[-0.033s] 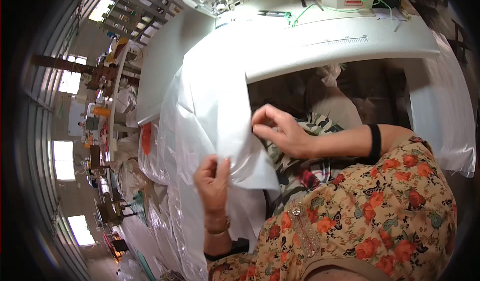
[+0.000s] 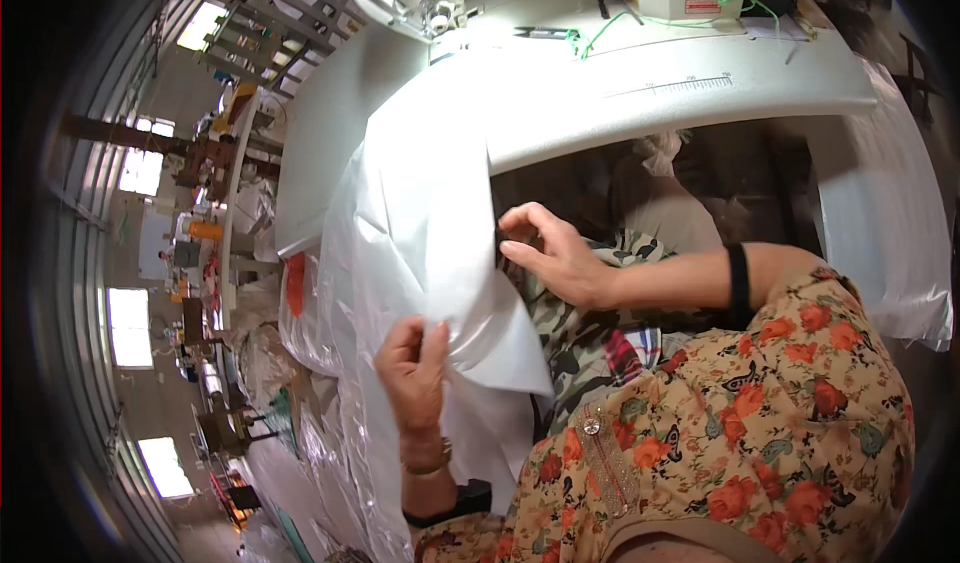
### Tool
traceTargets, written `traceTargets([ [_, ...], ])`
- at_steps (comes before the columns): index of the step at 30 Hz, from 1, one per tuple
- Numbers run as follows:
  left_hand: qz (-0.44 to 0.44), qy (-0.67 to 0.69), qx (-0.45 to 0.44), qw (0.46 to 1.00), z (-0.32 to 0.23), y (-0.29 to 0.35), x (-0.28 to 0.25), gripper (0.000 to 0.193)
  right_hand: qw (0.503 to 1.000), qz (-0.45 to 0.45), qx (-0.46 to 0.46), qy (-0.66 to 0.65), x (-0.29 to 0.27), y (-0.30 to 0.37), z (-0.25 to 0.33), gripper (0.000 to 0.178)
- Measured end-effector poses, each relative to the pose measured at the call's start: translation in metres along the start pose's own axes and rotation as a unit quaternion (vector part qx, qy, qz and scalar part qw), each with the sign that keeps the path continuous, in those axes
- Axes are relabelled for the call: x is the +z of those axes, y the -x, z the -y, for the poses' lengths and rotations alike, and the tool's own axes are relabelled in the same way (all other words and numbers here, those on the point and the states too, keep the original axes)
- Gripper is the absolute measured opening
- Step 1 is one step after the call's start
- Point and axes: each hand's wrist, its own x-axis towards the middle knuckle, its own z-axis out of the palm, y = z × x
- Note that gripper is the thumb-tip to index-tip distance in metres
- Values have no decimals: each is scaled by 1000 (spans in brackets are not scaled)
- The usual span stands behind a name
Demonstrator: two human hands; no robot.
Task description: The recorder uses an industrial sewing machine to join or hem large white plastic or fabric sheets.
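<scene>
A large glossy white sheet (image 2: 400, 223), apparently plastic or coated fabric, drapes from the white machine table (image 2: 560, 123) down toward my lap. Low on the sheet, my left hand (image 2: 413, 378) pinches a fold between thumb and fingers. My right hand (image 2: 560, 261) is at the sheet's right edge. Its fingers are curved, with a small gap between thumb and forefinger, and the fingertips are right by that edge. A loose lower corner of the sheet hangs between my hands, over my camouflage-patterned trousers (image 2: 560, 353).
Sewing machine parts (image 2: 440, 18) stand at the table's far side, brightly lit. Green thread (image 2: 600, 35) runs past a dark slim tool (image 2: 545, 33). Another white sheet (image 2: 890, 223) hangs at the right end. Clear plastic wrapping (image 2: 310, 313) and a cluttered workbench (image 2: 240, 193) lie left.
My left hand has shifted slightly left and down with the sheet. My right thumb and forefinger have spread a little, and the sheet's loose corner has dropped slightly.
</scene>
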Motion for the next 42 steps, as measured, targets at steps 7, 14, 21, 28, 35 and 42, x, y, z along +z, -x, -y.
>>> traceTargets([
  [7,107,-319,269,902,-98,-47,-21,5,941,255,-203,95,114,-114,-40,47],
  [14,219,-428,303,823,-26,-26,0,7,901,215,-308,218,119,-99,-104,52],
  [21,65,-381,244,890,65,9,46,8,734,472,-115,474,-10,-91,-15,31],
  [28,-48,-175,91,979,66,18,63,7,733,381,-440,350,-41,-130,54,12],
  [35,-62,96,-184,976,56,33,60,19,758,440,-314,365,-33,-128,39,5],
  [42,-92,201,-124,967,48,37,72,36,726,460,-341,380,-19,-95,38,10],
])
